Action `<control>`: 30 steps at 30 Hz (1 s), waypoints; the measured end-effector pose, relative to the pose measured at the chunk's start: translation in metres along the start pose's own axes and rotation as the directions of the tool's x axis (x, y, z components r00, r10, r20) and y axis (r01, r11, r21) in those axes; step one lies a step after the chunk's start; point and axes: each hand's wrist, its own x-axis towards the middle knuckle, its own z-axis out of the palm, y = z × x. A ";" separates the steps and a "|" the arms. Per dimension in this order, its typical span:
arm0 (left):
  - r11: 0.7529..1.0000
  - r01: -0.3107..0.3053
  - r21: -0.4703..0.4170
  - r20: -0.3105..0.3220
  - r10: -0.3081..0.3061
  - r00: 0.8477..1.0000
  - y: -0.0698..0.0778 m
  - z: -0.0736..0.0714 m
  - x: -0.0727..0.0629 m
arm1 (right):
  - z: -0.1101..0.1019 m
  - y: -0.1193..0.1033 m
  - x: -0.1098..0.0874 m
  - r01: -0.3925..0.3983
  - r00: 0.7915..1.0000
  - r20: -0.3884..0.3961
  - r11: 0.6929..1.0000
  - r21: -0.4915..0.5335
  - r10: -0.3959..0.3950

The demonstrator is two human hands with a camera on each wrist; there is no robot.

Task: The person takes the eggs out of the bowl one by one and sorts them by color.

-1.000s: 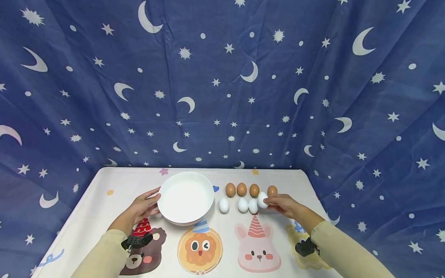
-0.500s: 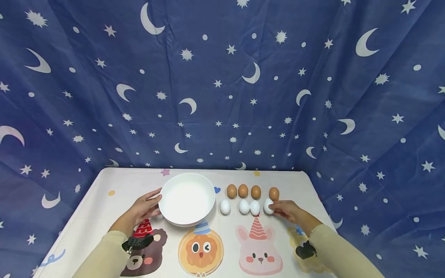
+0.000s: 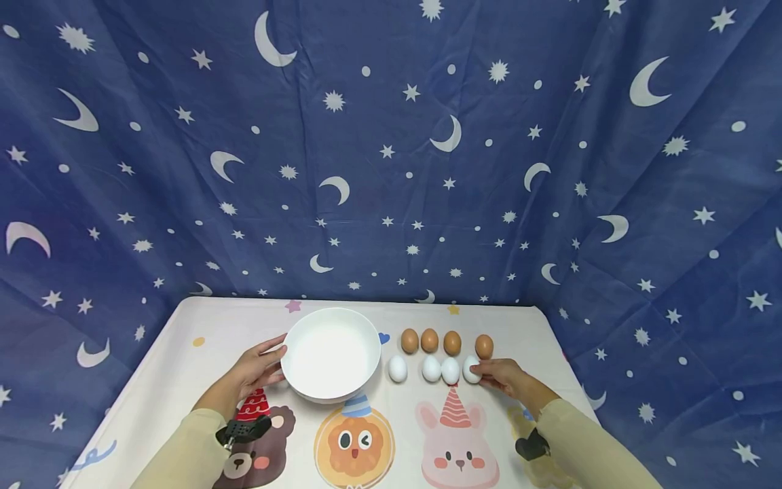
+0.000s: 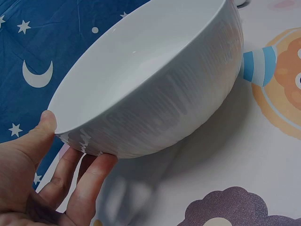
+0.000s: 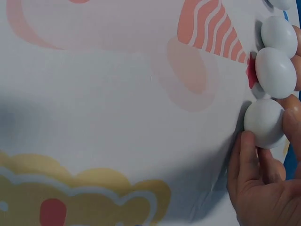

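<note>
A white bowl (image 3: 332, 353) stands on the left half of the table, its inside bare. At its left side my left hand (image 3: 259, 367) grips the rim; in the left wrist view the thumb (image 4: 46, 123) lies on the rim and the fingers touch the wall underneath. My right hand (image 3: 504, 377) pinches the rightmost white egg (image 3: 471, 369) at the row's end, thumb on one side and fingers on the other, as the right wrist view shows. To its left in the front row are more white eggs (image 3: 450, 371). Several brown eggs (image 3: 452, 343) form a row behind.
A cloth with cartoon animals covers the table (image 3: 232, 319). Behind it and at both sides hangs a dark blue curtain (image 3: 391, 170) with moons and stars. One white egg (image 3: 398, 369) sits apart, between the bowl and the other white eggs.
My right hand has brought the white egg down and slightly right, from beside the other white eggs to the row's right end, before the last brown egg. The left hand stays on the bowl.
</note>
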 end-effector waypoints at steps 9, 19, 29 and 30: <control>1.000 -0.014 0.014 0.002 0.014 1.000 0.001 0.000 -0.001 | 0.002 -0.003 0.000 0.000 1.000 -0.027 1.000 -0.021 0.000; 1.000 -0.007 0.011 -0.005 0.007 1.000 -0.001 -0.001 0.002 | -0.001 -0.004 0.000 -0.003 0.999 -0.048 1.000 -0.026 0.001; 0.978 -0.055 0.200 -0.025 0.061 0.998 0.007 0.000 0.001 | -0.007 -0.017 -0.009 0.046 0.994 -0.098 0.993 -0.106 -0.056; 0.963 -0.067 0.261 -0.031 0.078 0.996 0.009 0.000 0.000 | -0.007 -0.021 -0.011 0.064 0.991 -0.107 0.987 -0.149 -0.080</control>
